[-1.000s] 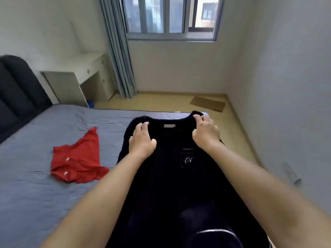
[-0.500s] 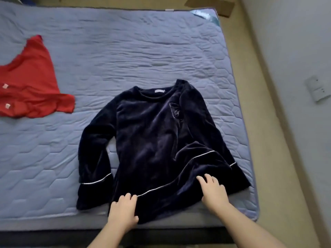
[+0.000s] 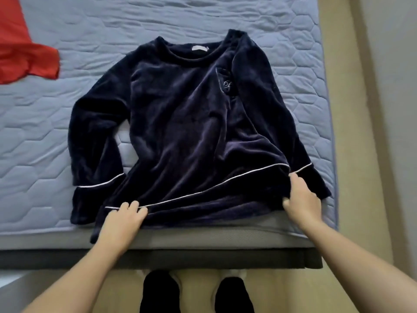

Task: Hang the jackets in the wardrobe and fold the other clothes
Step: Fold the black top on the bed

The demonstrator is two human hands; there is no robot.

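At 10 o'clock from the top, 1 red garment point(image 3: 22, 55) of thin, smooth cloth lies crumpled, cut off by the left edge of the view. It rests on the bed point(image 3: 45, 136), whose grey-blue cover is quilted in hexagons and rumpled toward 12 o'clock. A darker grey side runs along the bed's near edge.

1 navy top point(image 3: 191, 123), plush and velvety with a soft sheen, lies spread face up in the middle of the bed. Its round neck is at 12 o'clock and its hem at 6 o'clock, just over the bed's edge. Thin white piping crosses the hem and both cuffs. The 2 long sleeves angle down toward 7 and 4 o'clock, and 1 small embroidered chest pocket sits at 1 o'clock.

The left hand point(image 3: 121, 222) reaches in from 7 o'clock, palm down, its fingers point(image 3: 133, 206) curled onto the hem at the piping and pinching the cloth. The right hand point(image 3: 302, 204) comes in from 5 o'clock at the hem's right corner, beside the cuff, with fingers and thumb closed round a bunched fold.

At 6 o'clock, 2 dark feet point(image 3: 159, 290) stand on the pale floor point(image 3: 352, 132). A grey wall point(image 3: 394, 109) is at 3 o'clock.
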